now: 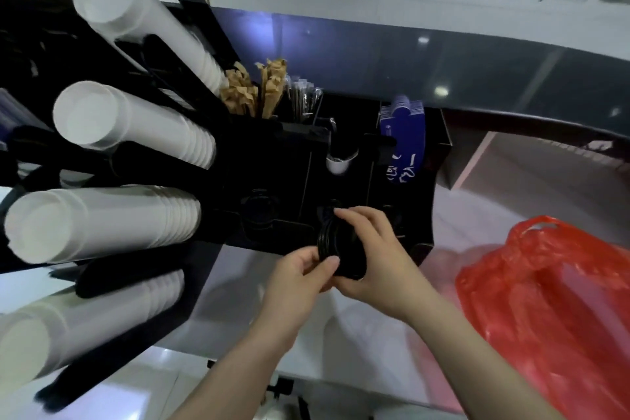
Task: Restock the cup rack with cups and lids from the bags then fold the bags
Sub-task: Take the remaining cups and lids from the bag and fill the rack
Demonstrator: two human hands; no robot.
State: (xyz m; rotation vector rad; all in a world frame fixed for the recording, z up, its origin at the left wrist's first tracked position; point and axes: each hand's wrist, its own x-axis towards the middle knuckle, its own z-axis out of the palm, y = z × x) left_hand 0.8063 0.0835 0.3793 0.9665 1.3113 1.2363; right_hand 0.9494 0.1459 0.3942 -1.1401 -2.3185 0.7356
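Note:
A short stack of black lids is held between my two hands, just in front of the black cup rack. My left hand pinches the stack's near side with thumb and fingers. From the right, my right hand wraps around it, fingertips over the top edge. Several stacks of white cups lie in the rack's holders on the left. More black lids sit in a front slot of the rack. A red plastic bag rests on the counter at the right.
Brown sugar packets, wrapped stirrers and blue cup sleeves fill the rack's back compartments. A small white cup sits in a middle slot. A dark glossy ledge runs behind the rack.

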